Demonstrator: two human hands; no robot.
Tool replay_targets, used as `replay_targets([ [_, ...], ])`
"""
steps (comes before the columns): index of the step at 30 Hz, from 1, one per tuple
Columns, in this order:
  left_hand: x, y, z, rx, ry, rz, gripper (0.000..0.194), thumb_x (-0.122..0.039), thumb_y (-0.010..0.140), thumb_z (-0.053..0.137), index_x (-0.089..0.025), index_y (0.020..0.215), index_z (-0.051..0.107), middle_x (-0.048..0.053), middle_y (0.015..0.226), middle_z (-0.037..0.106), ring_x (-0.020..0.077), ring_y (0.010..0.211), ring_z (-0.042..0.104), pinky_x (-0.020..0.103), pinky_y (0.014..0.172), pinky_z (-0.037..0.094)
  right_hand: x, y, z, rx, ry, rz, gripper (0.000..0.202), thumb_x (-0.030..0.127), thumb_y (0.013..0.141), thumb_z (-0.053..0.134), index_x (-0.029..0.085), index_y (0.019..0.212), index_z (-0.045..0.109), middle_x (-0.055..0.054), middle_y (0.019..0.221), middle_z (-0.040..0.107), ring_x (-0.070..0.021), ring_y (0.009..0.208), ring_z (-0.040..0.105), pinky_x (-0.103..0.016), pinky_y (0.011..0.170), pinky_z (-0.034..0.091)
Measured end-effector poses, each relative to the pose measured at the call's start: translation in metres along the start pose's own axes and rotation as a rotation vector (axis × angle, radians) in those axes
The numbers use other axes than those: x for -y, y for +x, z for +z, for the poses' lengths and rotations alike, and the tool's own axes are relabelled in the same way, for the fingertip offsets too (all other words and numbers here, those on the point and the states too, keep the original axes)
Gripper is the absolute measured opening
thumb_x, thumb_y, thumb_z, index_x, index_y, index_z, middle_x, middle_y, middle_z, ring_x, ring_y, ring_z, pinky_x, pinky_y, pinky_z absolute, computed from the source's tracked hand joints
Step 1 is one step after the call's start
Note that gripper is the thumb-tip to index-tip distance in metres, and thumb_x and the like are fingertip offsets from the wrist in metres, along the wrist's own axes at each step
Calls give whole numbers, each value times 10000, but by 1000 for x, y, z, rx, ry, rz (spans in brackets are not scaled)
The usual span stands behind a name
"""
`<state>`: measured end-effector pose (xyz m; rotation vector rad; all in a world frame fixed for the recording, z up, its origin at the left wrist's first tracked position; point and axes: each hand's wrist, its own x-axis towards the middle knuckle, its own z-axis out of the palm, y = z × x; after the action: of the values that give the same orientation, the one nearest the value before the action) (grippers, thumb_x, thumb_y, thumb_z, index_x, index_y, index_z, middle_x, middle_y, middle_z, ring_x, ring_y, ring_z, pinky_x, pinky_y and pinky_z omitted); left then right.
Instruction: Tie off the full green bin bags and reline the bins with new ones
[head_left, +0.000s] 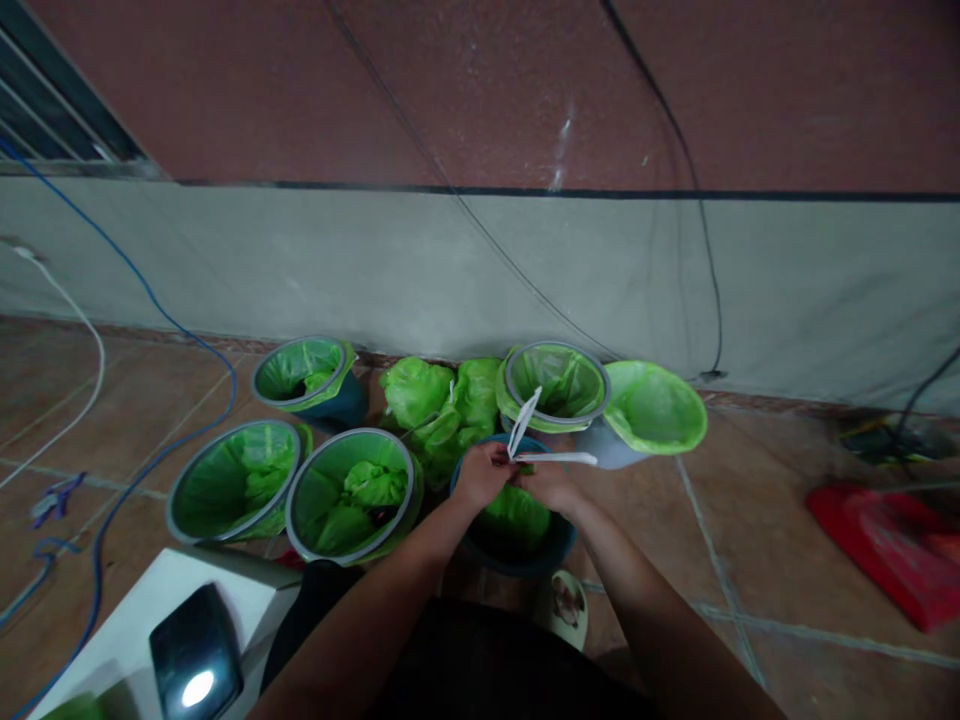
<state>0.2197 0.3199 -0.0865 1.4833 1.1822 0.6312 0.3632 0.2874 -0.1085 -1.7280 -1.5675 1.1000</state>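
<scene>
My left hand (484, 473) and my right hand (551, 486) meet over a blue bin (559, 545). Between their closed fingers is a white strip (555, 458), whose two ends stick out, one upward and one to the right. Below the hands a bright green bag (517, 515) fills part of the bin. The fingertips are small and partly hidden, but both hands pinch at the spot where the strip ends meet.
Green-lined bins (356, 495) stand at the left, others (559, 385) by the wall, with tied green bags (420, 390) between. A phone (196, 650) lies on a white surface (127, 640). A red dustpan-like object (885, 550) is at right; a blue cable (150, 290) crosses the left floor.
</scene>
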Motion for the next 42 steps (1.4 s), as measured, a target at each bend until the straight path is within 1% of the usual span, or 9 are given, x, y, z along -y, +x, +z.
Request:
replay_targets([
  [7, -1, 0, -2, -138, -178, -167, 278, 14, 620, 605, -116, 836, 722, -17, 654, 657, 95, 598, 568, 210, 599, 448, 10, -5, -10, 46, 102, 190, 234, 389, 736, 667, 157, 716, 689, 29, 503, 532, -106, 488, 494, -212, 475, 373],
  [14, 3, -3, -4, -83, -182, -294, 128, -78, 674, 625, -117, 551, 627, -46, 449, 484, 71, 439, 404, 221, 477, 298, 20, -7, -14, -160, 293, 268, 354, 505, 802, 573, 161, 773, 650, -26, 648, 631, -127, 570, 587, -211, 490, 437],
  [18, 5, 3, -4, -206, -171, -242, 159, -185, 764, 595, -140, 614, 626, -41, 504, 507, 90, 486, 446, 224, 514, 333, 19, -5, -19, -284, 353, 237, 389, 546, 829, 502, 182, 811, 638, -48, 726, 655, -151, 595, 602, -246, 511, 459],
  [22, 7, 7, 0, -290, -251, -107, 254, -248, 859, 470, -157, 662, 603, 3, 619, 598, 121, 591, 560, 238, 598, 423, 26, -6, -30, -326, 79, 198, 389, 479, 891, 412, 191, 799, 658, -50, 643, 624, -185, 594, 598, -291, 578, 458],
  [26, 8, 7, 6, -170, -163, -71, 303, -273, 886, 421, -173, 626, 541, -24, 527, 502, 112, 505, 487, 238, 549, 403, 44, -14, -29, -298, -177, -93, 332, 400, 908, 451, 201, 829, 705, -79, 832, 690, -211, 786, 637, -307, 731, 465],
  [30, 3, 2, 5, 149, -68, 100, 193, -222, 814, 525, -156, 647, 594, -15, 603, 569, 117, 598, 512, 241, 619, 428, 54, -18, -23, -176, -164, -408, 310, 331, 934, 442, 240, 917, 738, -67, 1002, 679, -186, 911, 628, -288, 804, 472],
  [35, -6, -5, 0, 341, -5, 159, 144, -168, 743, 563, -147, 612, 617, -43, 561, 532, 95, 548, 451, 222, 567, 377, 47, -15, -30, -185, -358, -388, 272, 350, 929, 489, 236, 916, 736, -67, 1052, 704, -226, 1059, 598, -363, 987, 380],
  [39, -8, -3, -1, 144, -70, 9, 293, -320, 837, 519, -143, 651, 661, -28, 527, 524, 95, 498, 432, 224, 523, 344, 45, -14, -35, -125, -368, -137, 373, 413, 967, 378, 199, 986, 684, -69, 856, 713, -194, 817, 640, -293, 759, 423],
  [42, -8, -1, -5, -8, -234, -95, 323, -376, 842, 529, -132, 698, 684, -1, 568, 577, 101, 511, 464, 225, 510, 338, 48, -16, -36, -74, -341, -100, 354, 378, 947, 398, 176, 863, 676, -50, 756, 682, -158, 671, 595, -258, 623, 369],
])
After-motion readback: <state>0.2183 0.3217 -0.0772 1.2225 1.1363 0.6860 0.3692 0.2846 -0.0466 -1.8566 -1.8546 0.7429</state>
